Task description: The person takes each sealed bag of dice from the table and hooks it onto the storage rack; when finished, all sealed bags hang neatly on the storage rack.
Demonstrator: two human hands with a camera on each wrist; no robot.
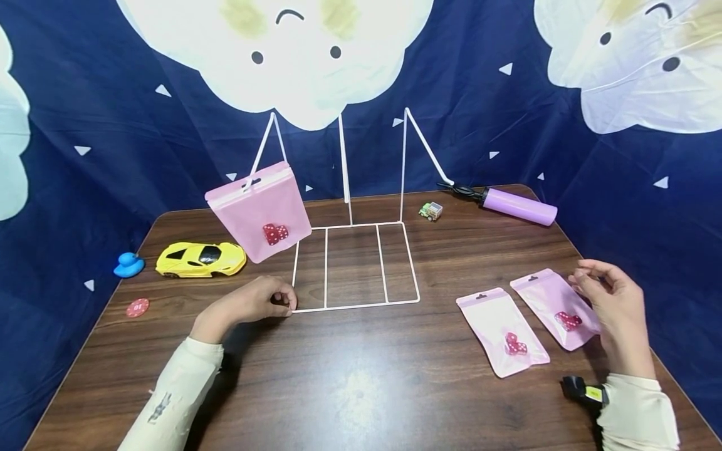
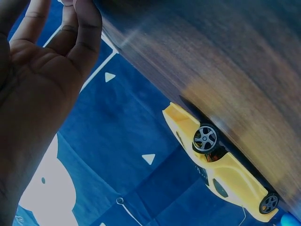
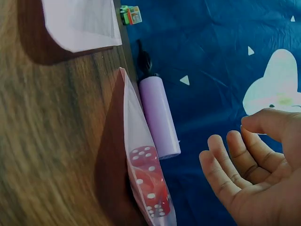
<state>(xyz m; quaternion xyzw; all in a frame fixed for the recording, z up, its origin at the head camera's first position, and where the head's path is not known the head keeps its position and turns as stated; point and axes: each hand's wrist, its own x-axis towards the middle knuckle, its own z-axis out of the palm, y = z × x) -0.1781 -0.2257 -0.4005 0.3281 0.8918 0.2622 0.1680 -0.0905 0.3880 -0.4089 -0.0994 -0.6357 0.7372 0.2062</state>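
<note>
A white wire rack (image 1: 355, 305) with upright hooked arms stands on the table. My left hand (image 1: 262, 299) pinches its front left corner between thumb and fingers. One pink zip bag (image 1: 254, 216) with red dice (image 1: 275, 233) inside hangs from the rack's left hook. Two more pink bags with red dice lie on the right: a nearer bag (image 1: 496, 319) and a farther bag (image 1: 544, 294). Beside the farther bag, my right hand (image 1: 617, 310) hovers with loosely bent fingers. The right wrist view shows nothing between those fingers (image 3: 237, 150), with the bag (image 3: 136, 132) apart from them.
A yellow toy car (image 1: 201, 259), a blue rubber duck (image 1: 129, 265) and a red chip (image 1: 138, 307) are at the left. Behind the rack's right side sit a small green toy truck (image 1: 431, 211) and a purple hand pump (image 1: 519, 207). A blue curtain (image 1: 186, 150) closes off the back.
</note>
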